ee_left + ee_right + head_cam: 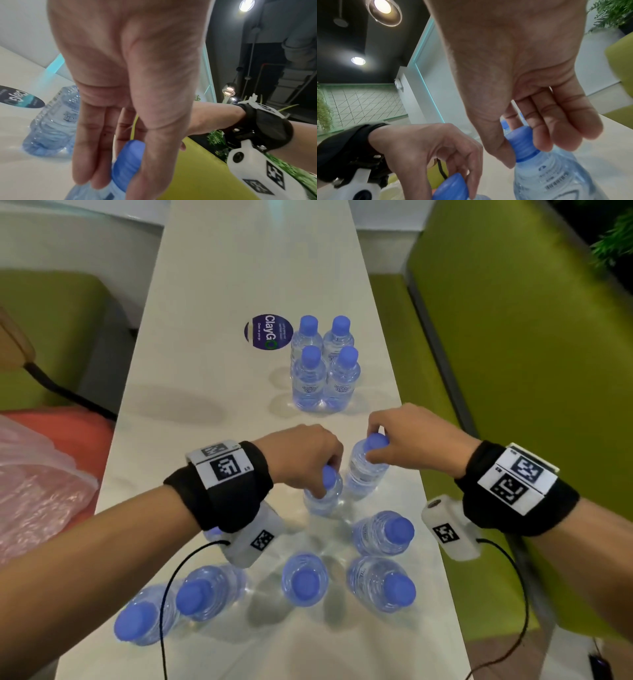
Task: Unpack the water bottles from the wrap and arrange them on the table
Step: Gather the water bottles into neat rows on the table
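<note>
Your left hand [301, 453] pinches one bottle [323, 491] by its cap; your right hand [404, 436] pinches another bottle [366, 470], both over the desk [219, 302].

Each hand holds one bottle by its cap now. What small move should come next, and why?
Probably carry both forward. The left hand and right hand each pinch a clear plastic water bottle's blue cap, and four such bottles already stand in a tight square block farther along the white table.

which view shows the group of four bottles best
The head view: the four bottles stand whole, close together beside the round sticker. The left wrist view catches only their bodies behind the hand; the right wrist view shows just caps between the fingers.
</note>
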